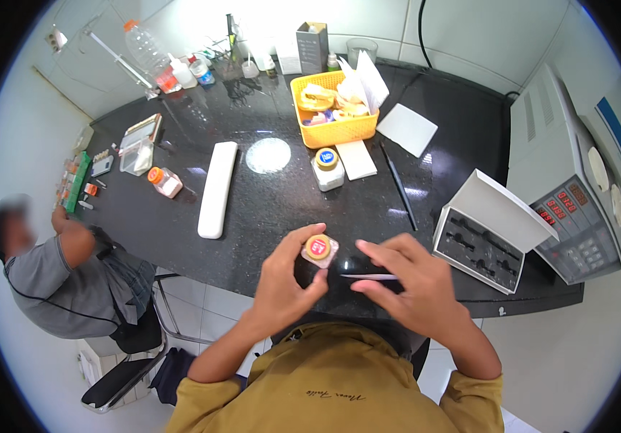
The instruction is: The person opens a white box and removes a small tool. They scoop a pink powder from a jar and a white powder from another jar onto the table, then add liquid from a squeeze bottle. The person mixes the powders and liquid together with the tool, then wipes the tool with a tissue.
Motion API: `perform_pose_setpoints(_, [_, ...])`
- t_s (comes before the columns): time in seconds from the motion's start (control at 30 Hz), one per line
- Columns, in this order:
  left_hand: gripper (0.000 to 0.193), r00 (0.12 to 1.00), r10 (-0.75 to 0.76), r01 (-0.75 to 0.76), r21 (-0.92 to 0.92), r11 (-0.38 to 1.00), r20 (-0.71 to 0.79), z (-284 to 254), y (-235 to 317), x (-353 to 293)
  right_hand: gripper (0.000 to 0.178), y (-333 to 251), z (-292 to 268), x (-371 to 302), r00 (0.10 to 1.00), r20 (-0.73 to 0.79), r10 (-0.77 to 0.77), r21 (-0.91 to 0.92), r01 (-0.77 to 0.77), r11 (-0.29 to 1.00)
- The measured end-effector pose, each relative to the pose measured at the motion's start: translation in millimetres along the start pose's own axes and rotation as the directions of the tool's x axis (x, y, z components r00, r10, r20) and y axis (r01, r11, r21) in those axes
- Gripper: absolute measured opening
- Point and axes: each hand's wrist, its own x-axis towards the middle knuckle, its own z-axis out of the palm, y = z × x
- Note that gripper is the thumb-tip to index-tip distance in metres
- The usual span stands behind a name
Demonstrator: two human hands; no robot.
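Observation:
My left hand (285, 278) grips a small clear bottle (331, 254) between thumb and fingers. Its round gold cap (318, 247) has a red label and faces up. To its right is my right hand (415, 281), thumb and forefinger spread toward the bottle without touching it. A thin, pale, pointed tool (368, 276) runs out of that hand's palm, its tip toward the bottle; the fingers hide its other end. Beyond my hands stands a similar bottle (328, 179) of white powder, with a gold cap and blue label.
A yellow basket (339, 133) of dental casts stands behind. A white case (218, 189) and orange-capped jar (170, 186) lie left; a dark stick (398, 189), open box (476, 252) and machine with red digits (566, 209) are right. A person (72, 267) sits far left.

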Motion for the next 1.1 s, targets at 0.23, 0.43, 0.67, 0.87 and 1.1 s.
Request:
perform_pose_setpoints(0.23, [0.067, 0.998, 0.016, -0.012, 0.069, 0.998, -0.066, 34.5, 8.1, -13.6, 0.058, 2.3, 26.5, 4.9, 0.998, 0.06, 0.016, -0.1, -0.01, 0.995])
perform_pose_setpoints(0.43, [0.07, 0.983, 0.168, -0.162, 0.076, 0.984, -0.079, 35.3, -6.7, -12.2, 0.045, 12.5, 11.5, 4.2, 0.994, 0.108, -0.016, 0.036, 0.012, 0.999])
perform_pose_setpoints(0.67, [0.064, 0.997, -0.009, 0.007, -0.028, 1.0, -0.075, 39.9, 0.8, -11.8, 0.038, 13.1, 5.0, 13.7, 0.975, 0.137, -0.173, -0.048, 0.181, 0.982])
perform_pose_setpoints(0.87, [0.049, 0.995, 0.062, -0.066, -0.053, 0.996, -0.075, 38.0, -1.9, -10.8, 0.031, 23.3, 10.1, 22.9, 0.927, 0.069, -0.368, -0.194, 0.375, 0.907])
perform_pose_setpoints(1.1, [0.049, 0.997, 0.072, -0.072, -0.009, 0.997, -0.035, 37.6, 0.8, -11.2, 0.026, 23.7, 4.7, 40.8, 0.995, 0.072, -0.07, -0.207, 0.083, 0.975])
